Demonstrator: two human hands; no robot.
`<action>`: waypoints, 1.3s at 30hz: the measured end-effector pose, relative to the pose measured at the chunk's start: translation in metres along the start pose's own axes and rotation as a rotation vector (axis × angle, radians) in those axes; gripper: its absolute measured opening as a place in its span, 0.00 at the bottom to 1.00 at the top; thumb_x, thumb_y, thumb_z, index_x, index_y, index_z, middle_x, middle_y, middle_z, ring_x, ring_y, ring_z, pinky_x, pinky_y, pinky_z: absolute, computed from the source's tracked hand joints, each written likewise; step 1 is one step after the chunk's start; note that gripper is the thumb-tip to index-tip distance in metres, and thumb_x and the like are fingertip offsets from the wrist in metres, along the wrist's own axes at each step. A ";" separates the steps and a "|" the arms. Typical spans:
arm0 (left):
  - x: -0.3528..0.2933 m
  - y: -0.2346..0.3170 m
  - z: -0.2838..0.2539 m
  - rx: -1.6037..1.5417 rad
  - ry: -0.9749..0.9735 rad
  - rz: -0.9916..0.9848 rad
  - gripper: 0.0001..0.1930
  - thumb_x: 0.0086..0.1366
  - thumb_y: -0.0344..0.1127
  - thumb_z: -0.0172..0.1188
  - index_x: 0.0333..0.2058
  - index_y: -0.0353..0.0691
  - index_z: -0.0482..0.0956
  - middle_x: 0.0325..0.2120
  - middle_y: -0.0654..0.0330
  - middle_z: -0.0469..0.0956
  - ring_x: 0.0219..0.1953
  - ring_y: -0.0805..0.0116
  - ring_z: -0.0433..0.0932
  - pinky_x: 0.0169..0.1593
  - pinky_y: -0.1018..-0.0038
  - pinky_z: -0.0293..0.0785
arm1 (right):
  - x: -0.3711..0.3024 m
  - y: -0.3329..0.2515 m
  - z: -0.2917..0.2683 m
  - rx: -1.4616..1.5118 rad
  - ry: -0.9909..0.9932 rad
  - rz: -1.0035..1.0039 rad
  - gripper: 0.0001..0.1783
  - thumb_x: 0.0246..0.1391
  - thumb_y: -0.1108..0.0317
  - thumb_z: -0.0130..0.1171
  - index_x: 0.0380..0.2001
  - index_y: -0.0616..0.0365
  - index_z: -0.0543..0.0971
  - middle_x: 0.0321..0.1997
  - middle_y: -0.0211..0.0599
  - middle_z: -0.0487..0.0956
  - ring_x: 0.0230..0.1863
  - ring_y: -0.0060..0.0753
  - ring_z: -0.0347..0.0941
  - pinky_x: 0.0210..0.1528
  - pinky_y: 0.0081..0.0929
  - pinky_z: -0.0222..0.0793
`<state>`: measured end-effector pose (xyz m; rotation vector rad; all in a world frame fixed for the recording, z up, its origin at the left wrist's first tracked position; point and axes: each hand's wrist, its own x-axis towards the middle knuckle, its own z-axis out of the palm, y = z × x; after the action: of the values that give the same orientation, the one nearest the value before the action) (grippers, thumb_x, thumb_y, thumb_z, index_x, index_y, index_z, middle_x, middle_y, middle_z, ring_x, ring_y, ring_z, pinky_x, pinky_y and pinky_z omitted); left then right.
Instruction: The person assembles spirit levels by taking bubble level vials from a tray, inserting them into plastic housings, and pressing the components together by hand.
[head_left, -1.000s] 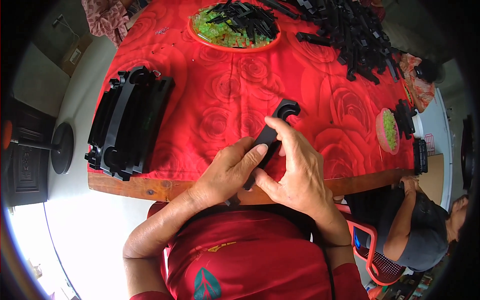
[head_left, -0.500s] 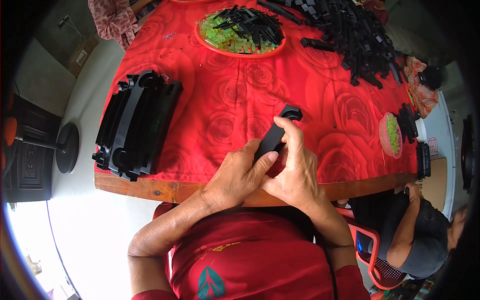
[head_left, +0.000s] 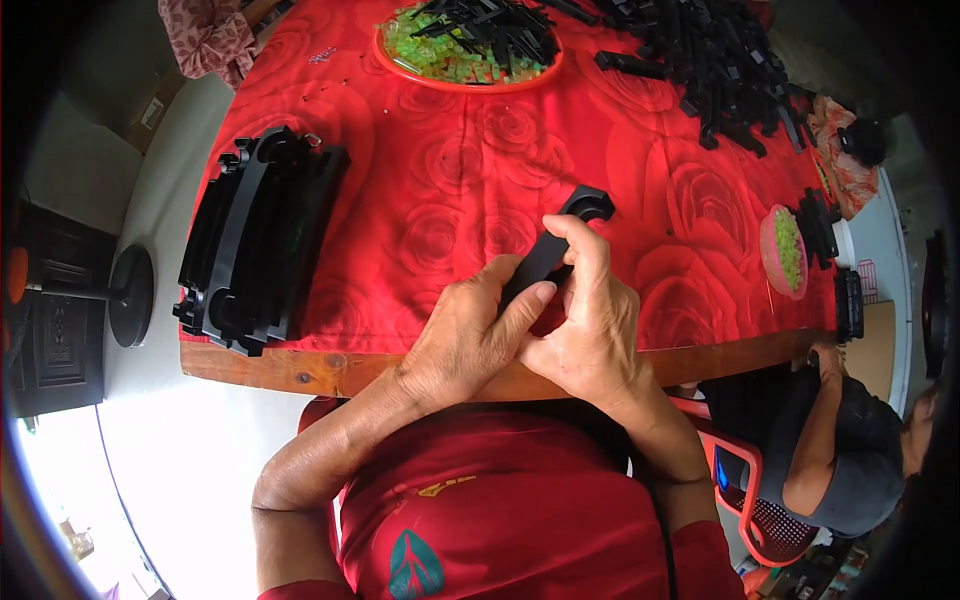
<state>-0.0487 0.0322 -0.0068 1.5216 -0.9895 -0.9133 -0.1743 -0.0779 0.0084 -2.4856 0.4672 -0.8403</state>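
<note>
Two hands held one long blk part [head_left: 537, 262] tilted at ctr frame, its curved end toward upper rt. L hand [head_left: 465, 330] was closed round the lower end, thumb across it; R hand [head_left: 592, 340] was half curled, index fingertip on it near the curved end, other fingers mostly hidden. Couldn't tell what, if anything, sat under them. Work on this pc looked unfinished, prob. midway. Left of frame, approx. level w/ the hands, a row of similar blk parts [head_left: 238, 240] lay side by side, maybe done, tho can't confirm. Mid-rt: pink bowl [head_left: 768, 255] w/ small green bits [head_left: 788, 250]. Top ctr: orange tray [head_left: 470, 88] of green pcs [head_left: 425, 52] & blk strips [head_left: 500, 38]. Upper rt: big jumbled heap of blk parts [head_left: 715, 65], so plenty seemed left.
</note>
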 end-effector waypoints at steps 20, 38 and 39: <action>0.002 -0.008 0.006 -0.060 0.027 0.066 0.20 0.77 0.45 0.62 0.55 0.32 0.77 0.29 0.47 0.83 0.34 0.65 0.86 0.37 0.66 0.79 | -0.002 -0.001 -0.006 -0.054 -0.002 0.001 0.43 0.37 0.70 0.79 0.59 0.56 0.70 0.50 0.45 0.79 0.45 0.52 0.83 0.39 0.44 0.81; 0.002 -0.002 0.004 -0.028 0.018 0.060 0.20 0.78 0.42 0.61 0.57 0.32 0.76 0.36 0.50 0.85 0.41 0.69 0.84 0.45 0.69 0.80 | -0.002 0.003 -0.002 -0.059 0.089 -0.027 0.37 0.41 0.71 0.74 0.55 0.55 0.69 0.39 0.41 0.76 0.35 0.48 0.81 0.29 0.43 0.78; 0.002 -0.002 0.004 -0.007 0.042 0.064 0.19 0.78 0.42 0.61 0.57 0.32 0.76 0.36 0.50 0.85 0.41 0.69 0.84 0.45 0.69 0.80 | -0.002 0.003 -0.002 -0.053 0.071 -0.036 0.38 0.41 0.70 0.74 0.57 0.55 0.69 0.39 0.40 0.76 0.36 0.47 0.81 0.29 0.43 0.78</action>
<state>-0.0511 0.0287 -0.0098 1.4893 -0.9985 -0.8359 -0.1781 -0.0801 0.0074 -2.5259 0.4765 -0.9450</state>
